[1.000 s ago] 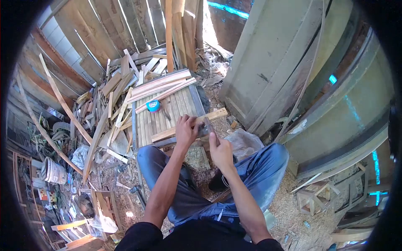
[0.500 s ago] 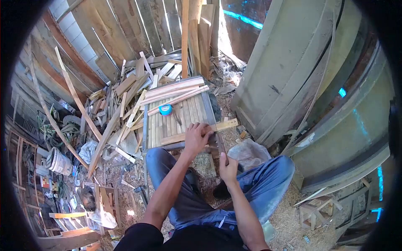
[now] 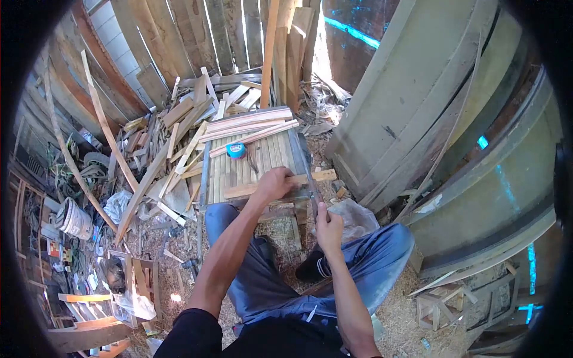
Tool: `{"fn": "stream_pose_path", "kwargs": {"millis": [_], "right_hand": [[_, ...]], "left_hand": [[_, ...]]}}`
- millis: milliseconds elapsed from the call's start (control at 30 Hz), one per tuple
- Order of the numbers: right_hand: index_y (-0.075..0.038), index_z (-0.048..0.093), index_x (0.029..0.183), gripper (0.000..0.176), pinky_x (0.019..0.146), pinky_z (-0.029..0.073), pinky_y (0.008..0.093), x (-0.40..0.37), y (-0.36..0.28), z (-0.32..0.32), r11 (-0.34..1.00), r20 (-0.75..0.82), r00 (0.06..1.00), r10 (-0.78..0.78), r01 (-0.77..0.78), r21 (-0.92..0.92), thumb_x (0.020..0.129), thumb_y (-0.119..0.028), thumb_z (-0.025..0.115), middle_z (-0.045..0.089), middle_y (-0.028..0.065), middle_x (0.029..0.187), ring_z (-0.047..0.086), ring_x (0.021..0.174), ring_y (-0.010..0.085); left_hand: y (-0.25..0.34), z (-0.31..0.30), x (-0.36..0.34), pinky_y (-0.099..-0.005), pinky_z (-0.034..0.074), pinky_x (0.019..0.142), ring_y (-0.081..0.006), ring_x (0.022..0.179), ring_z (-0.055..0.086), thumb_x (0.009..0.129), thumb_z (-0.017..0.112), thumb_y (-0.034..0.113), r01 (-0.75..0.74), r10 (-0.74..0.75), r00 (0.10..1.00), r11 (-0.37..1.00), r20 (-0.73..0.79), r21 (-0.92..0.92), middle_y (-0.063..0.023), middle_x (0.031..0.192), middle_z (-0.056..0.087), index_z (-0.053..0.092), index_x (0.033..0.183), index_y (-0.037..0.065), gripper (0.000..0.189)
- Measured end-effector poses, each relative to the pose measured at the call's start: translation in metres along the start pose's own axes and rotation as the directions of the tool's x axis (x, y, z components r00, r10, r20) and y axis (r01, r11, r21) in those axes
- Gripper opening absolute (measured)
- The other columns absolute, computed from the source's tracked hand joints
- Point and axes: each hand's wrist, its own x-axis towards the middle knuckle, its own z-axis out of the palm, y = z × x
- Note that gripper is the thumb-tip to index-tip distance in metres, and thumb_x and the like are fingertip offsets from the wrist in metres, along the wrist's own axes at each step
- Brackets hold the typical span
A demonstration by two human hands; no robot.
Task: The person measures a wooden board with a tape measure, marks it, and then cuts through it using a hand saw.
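My left hand [image 3: 274, 183] presses on a flat wooden strip [image 3: 242, 190] and grips it, fingers curled over its edge. The strip lies across the near end of a slatted wooden bench top [image 3: 276, 154], and its right end sticks out past the edge. In my right hand [image 3: 329, 228] is the handle of what looks like a hand saw. The saw's long, narrow dark blade [image 3: 308, 173] points away from me and crosses the strip to the right of my left hand. Its teeth are too small to make out.
A blue tape measure [image 3: 236, 150] and several thin wood strips [image 3: 250, 123] lie on the bench top. Behind it is a heap of scrap wood [image 3: 185, 113]. Large panels [image 3: 412, 95] lean at the right. A white bucket [image 3: 76, 219] and a hammer [image 3: 191, 264] are at left.
The saw has slid forward, away from me, with more blade showing beyond the strip. My left hand has shifted slightly left and toward the far side. The view has tilted a little.
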Motion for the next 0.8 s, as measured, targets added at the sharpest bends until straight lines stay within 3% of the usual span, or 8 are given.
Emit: {"fn": "stream_pose_path", "kwargs": {"millis": [33,67,133,167,400,467,567,800], "right_hand": [[0.008,0.068,0.092,0.052,0.065,0.047,0.0438,-0.002,-0.009,-0.006,0.998,0.049,0.998,0.048,-0.046,-0.046,0.098,-0.041,0.052,0.061,0.0284,0.067,0.065,0.066,0.0407],[0.008,0.068,0.092,0.052,0.065,0.047,0.0438,-0.004,-0.020,-0.012,0.997,0.046,0.998,0.052,-0.049,-0.059,0.098,-0.041,0.052,0.061,0.0284,0.067,0.065,0.066,0.0407],[0.006,0.069,0.092,0.051,0.064,0.047,0.0428,-0.009,-0.040,-0.020,0.980,0.119,0.993,-0.006,0.029,-0.195,0.098,-0.042,0.053,0.061,0.0276,0.066,0.064,0.064,0.0393],[0.004,0.065,0.069,0.059,0.050,0.036,0.0358,-0.007,-0.024,-0.012,0.977,0.014,0.987,-0.161,0.161,-0.141,0.099,-0.045,0.052,0.048,0.0047,0.050,0.047,0.048,0.0141],[0.004,0.062,0.067,0.056,0.047,0.035,0.0322,-0.008,-0.043,-0.027,0.992,0.022,0.996,-0.089,0.090,-0.090,0.099,-0.042,0.054,0.049,0.0015,0.050,0.046,0.047,0.0111],[0.007,0.063,0.077,0.053,0.053,0.038,0.0414,-0.013,-0.052,-0.037,1.000,0.048,0.999,-0.024,0.024,-0.013,0.098,-0.041,0.053,0.049,0.0171,0.053,0.046,0.048,0.0242],[0.007,0.063,0.077,0.053,0.052,0.037,0.0398,-0.020,-0.054,-0.046,0.994,0.035,0.999,-0.030,0.033,-0.105,0.098,-0.040,0.054,0.046,0.0159,0.052,0.044,0.049,0.0208],[0.006,0.064,0.078,0.050,0.052,0.037,0.0389,-0.028,-0.034,-0.040,0.992,0.006,0.998,-0.055,0.056,-0.109,0.098,-0.039,0.055,0.048,0.0156,0.053,0.044,0.050,0.0190]], "left_hand": [[-0.002,0.001,-0.002,-0.0441,0.052,0.078,-0.0365,0.092,0.065,0.075,0.077,0.022,0.015,-0.016,1.000,0.998,-0.012,-0.063,-0.0159,0.093,0.067,0.068,0.094,0.003,0.028],[-0.005,0.002,-0.003,-0.0441,0.052,0.078,-0.0365,0.092,0.065,0.075,0.077,0.022,0.015,-0.015,1.000,0.997,-0.009,-0.076,-0.0159,0.093,0.067,0.068,0.094,0.003,0.028],[-0.007,0.003,-0.006,-0.0436,0.051,0.077,-0.0357,0.091,0.063,0.072,0.079,0.017,-0.120,0.131,0.970,0.990,-0.204,0.067,-0.0139,0.089,0.064,0.065,0.090,0.005,0.026],[-0.006,0.006,-0.010,-0.0437,0.050,0.076,-0.0348,0.090,0.061,0.071,0.079,0.014,-0.074,0.074,0.973,0.997,-0.220,0.006,-0.0127,0.087,0.060,0.061,0.088,0.007,0.026],[-0.009,0.001,-0.015,-0.0421,0.049,0.076,-0.0348,0.089,0.060,0.072,0.076,0.008,-0.251,0.224,0.935,0.966,-0.276,-0.067,-0.0131,0.089,0.060,0.064,0.091,0.004,0.023],[-0.005,-0.002,-0.020,-0.0426,0.049,0.077,-0.0341,0.090,0.059,0.075,0.076,0.013,-0.290,0.264,0.938,0.953,-0.226,-0.090,-0.0124,0.089,0.058,0.062,0.087,0.004,0.021],[0.003,0.003,-0.026,-0.0434,0.048,0.075,-0.0343,0.087,0.058,0.076,0.075,0.012,-0.381,0.359,0.888,0.925,-0.289,-0.020,-0.0126,0.087,0.057,0.062,0.086,0.004,0.019],[0.001,0.005,-0.018,-0.0442,0.048,0.074,-0.0347,0.086,0.058,0.077,0.074,0.015,-0.336,0.321,0.918,0.941,-0.234,-0.029,-0.0127,0.084,0.057,0.061,0.088,0.004,0.020]]}}
